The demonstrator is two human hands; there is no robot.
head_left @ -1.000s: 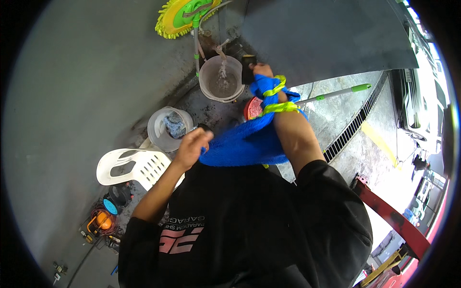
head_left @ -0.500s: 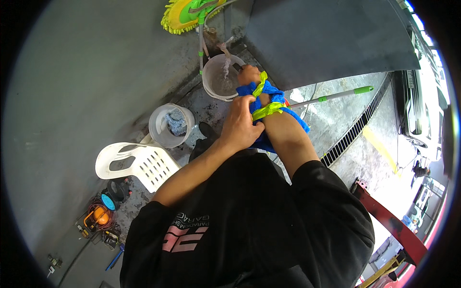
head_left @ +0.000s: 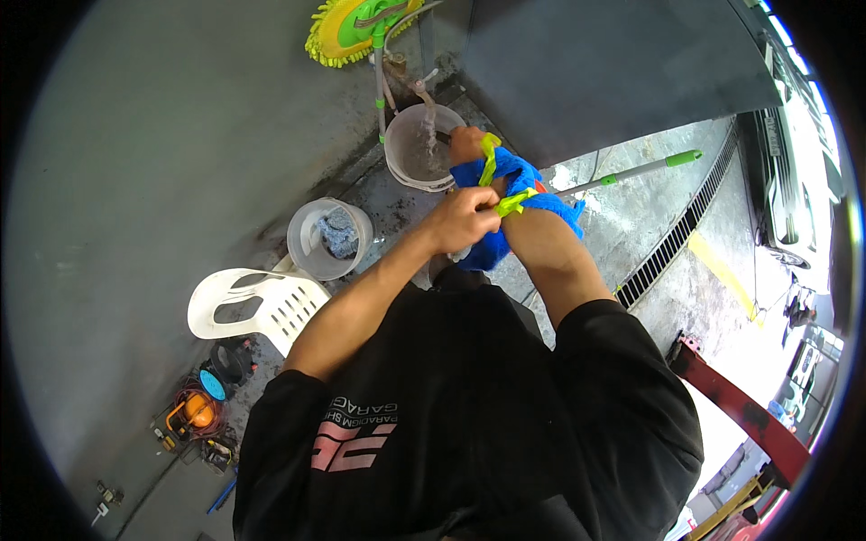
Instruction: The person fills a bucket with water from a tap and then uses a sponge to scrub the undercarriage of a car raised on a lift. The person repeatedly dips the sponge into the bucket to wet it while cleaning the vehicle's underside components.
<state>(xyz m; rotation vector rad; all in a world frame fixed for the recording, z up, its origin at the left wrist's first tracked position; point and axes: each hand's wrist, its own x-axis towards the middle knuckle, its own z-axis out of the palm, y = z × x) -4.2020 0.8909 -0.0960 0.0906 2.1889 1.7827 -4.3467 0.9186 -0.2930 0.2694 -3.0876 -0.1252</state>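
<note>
A blue towel with neon yellow edging is draped around my right forearm. My left hand is closed on the towel's yellow edging near the inner side of that forearm. Beyond it, my right hand is at the right rim of a white bucket. Its fingers are mostly hidden, with a dark piece beside them that I cannot make out. Water pours from a tap into this bucket.
Another white bucket holds a grey-blue cloth. A white plastic chair stands at the left. A yellow-green mop leans by the wall. On the right are a green-tipped pole, a drain grate and a red metal beam.
My left hand has shifted slightly and now grips the yellow edging more tightly, drawing it up along the right forearm. The right hand stays by the bucket while water keeps running.
</note>
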